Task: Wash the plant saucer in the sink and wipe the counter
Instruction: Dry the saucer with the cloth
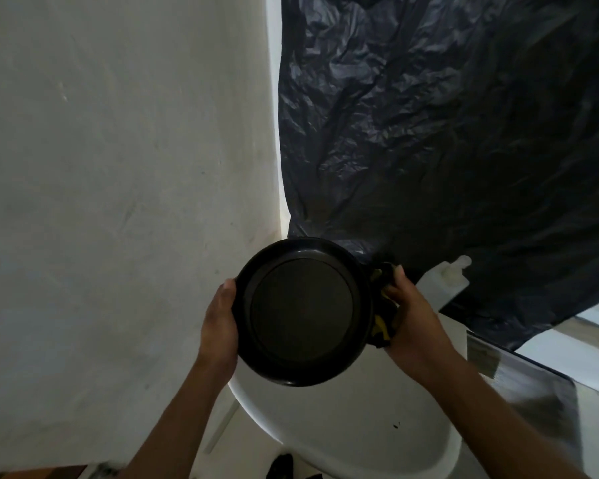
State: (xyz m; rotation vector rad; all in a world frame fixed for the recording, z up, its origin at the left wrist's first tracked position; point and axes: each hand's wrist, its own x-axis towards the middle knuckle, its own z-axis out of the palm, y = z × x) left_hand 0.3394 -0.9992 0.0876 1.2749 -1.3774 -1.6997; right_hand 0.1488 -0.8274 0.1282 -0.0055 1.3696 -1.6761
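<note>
Saucer (303, 311) held over sink (325, 420): left hand (220, 323) grips its rim, right hand (412, 319) clutches what seems a cloth (381, 326).

Round black plastic plant saucer (303, 311) held up above white sink basin (360, 426), flat face toward camera. Left hand (220, 323) grips its left rim; right hand (412, 323) holds yellow-and-black cloth (382, 326) at right rim. Crumpled black plastic sheet (464, 133) behind, white pump bottle (446, 281) near right hand.

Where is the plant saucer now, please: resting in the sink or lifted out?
Lifted out: the left hand and right hand hold the saucer by its rim above the sink.
</note>
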